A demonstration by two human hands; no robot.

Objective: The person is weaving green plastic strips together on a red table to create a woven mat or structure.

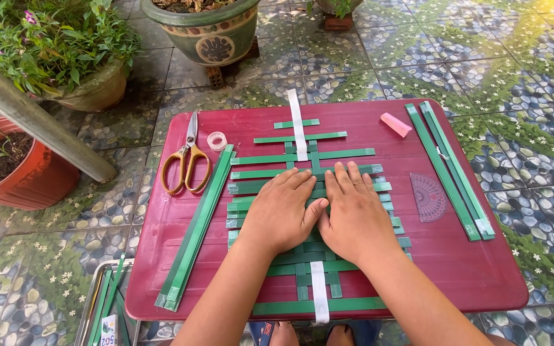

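Two hands (283, 214) (354, 214) – one scissors (187, 160), one tape roll (217, 140), one protractor (428, 197), three pots (209, 32).

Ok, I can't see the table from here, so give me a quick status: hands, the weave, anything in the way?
Left hand and right hand flat, pressing the green strip weave. White strip runs down its middle. Scissors and tape roll off left.

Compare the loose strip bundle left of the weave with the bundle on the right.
The left bundle leans diagonally beside the scissors; the right bundle slants the opposite way beside the protractor. The left reaches the table's near edge; the right stops short. Both are loose green strips.
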